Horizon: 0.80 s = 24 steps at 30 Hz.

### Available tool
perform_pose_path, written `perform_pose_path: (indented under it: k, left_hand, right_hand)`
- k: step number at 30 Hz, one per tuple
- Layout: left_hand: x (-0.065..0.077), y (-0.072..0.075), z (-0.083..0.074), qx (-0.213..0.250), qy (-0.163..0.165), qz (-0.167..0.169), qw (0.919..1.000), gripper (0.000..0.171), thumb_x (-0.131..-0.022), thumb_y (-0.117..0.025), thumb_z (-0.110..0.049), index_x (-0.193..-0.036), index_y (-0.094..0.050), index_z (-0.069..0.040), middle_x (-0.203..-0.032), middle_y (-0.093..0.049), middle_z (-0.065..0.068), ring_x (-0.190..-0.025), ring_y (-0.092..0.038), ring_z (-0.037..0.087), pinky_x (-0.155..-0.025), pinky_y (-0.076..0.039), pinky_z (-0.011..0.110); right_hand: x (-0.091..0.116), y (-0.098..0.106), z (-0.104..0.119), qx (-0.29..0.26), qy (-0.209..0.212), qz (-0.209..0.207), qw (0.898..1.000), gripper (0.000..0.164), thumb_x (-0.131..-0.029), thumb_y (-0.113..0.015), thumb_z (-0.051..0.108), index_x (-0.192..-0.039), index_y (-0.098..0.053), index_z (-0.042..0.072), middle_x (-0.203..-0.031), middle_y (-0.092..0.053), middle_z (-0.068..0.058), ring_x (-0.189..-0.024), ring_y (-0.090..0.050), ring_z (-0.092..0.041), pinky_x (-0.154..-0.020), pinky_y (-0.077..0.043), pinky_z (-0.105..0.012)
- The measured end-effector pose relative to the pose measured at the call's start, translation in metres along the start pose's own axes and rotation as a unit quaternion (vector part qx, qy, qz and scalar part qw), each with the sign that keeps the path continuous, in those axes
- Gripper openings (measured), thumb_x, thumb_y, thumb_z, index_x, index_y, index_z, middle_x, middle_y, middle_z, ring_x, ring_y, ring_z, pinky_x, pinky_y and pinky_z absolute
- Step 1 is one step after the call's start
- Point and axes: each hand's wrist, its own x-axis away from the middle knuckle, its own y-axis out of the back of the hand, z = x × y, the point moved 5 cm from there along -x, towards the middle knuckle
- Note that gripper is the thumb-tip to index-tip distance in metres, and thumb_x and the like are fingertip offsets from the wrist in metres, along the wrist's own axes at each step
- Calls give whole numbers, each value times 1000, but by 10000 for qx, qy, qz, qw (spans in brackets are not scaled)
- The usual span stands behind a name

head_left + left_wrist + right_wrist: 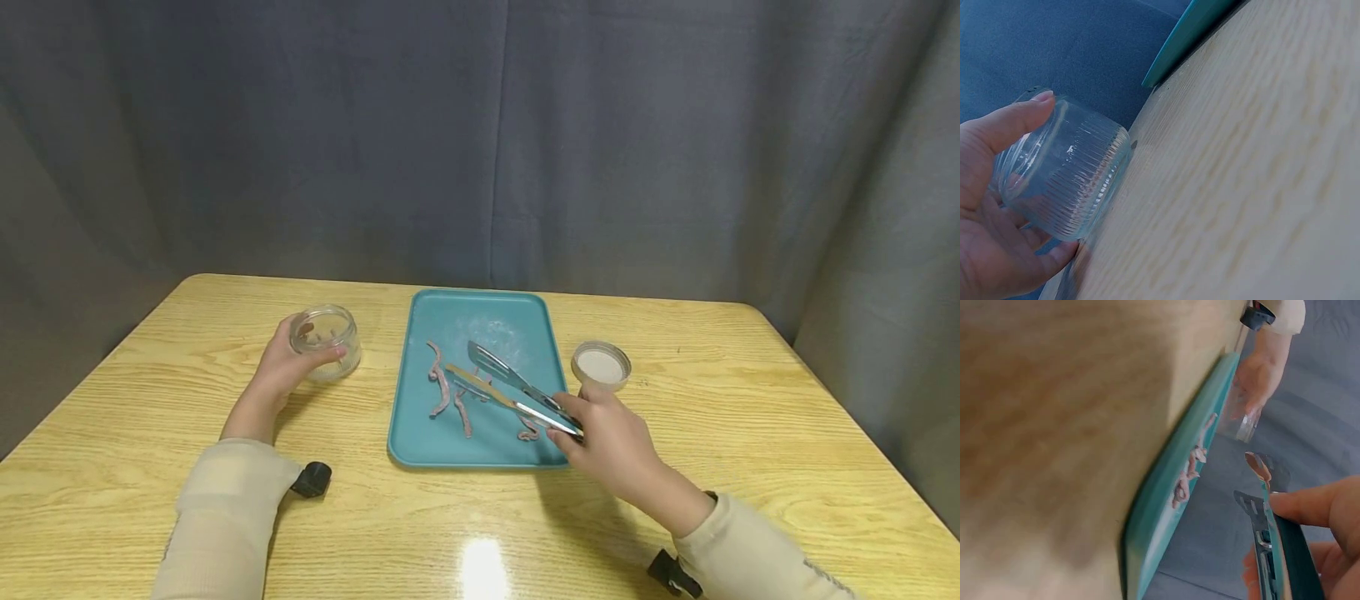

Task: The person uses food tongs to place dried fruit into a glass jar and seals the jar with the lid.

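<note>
My left hand [279,367] grips a clear ribbed glass jar [347,354] from its left side, thumb near the rim. The jar is upright and uncovered, its base at the tabletop in the left wrist view. Metal tongs [507,375] are held in my right hand [611,437], their slotted, flat-ended jaws spread apart over a teal tray [517,315]. Several pinkish, worm-like strips [442,393] lie on the tray below and left of the tongs. In the right wrist view, nothing shows between the tongs' [1297,556] tips.
A round lid [602,365] with a pale inside lies on the wooden table [720,400], right of the tray and just beyond my right hand. White powdery marks show on the tray's far half. A grey curtain [375,150] hangs behind the table.
</note>
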Motion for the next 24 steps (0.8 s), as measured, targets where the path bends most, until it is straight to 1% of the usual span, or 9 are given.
perform_pose_path:
  k: [3,8,14,18,24]
  left_hand:
    - [-1,0,0,-4,2,-22,10000,100,-70,-72,-30,-139,-4,-8,-138,-14,19,-119,-22,42,-94,-21,52]
    - [-1,0,0,13,-10,-47,10000,99,-69,-72,-30,-138,-5,-8,-138,-14,19,-119,-22,42,-94,-21,53]
    - [-1,0,1,22,5,-72,10000,100,-69,-73,-29,-139,-5,-8,-138,-15,19,-119,-23,41,-94,-21,52]
    - [-1,0,2,29,17,-86,10000,99,-69,-73,-29,-139,-5,-8,-138,-15,19,-119,-23,41,-94,-21,52]
    - [-1,0,2,-25,32,-111,9999,99,-69,-73,-29,-139,-6,-8,-138,-16,19,-119,-22,41,-94,-21,52]
  right_hand:
    - [5,-4,-1,81,-43,178,9998,32,-69,-72,18,-99,-64,7,-63,-36,4,-51,-31,-10,-37,-26,-24]
    - [10,-12,1,173,30,414,9990,29,-69,-72,19,-95,-65,8,-62,-38,4,-50,-31,-9,-37,-26,-23]
    - [14,-16,2,314,88,445,9985,25,-68,-72,19,-91,-66,9,-62,-39,5,-51,-33,-8,-38,-28,-23]
    - [14,-19,2,386,81,491,9980,24,-69,-71,19,-91,-66,9,-61,-38,6,-51,-33,-8,-37,-29,-23]
    - [12,-19,1,341,21,565,9978,25,-69,-71,16,-92,-66,8,-61,-38,5,-50,-34,-8,-38,-29,-23]
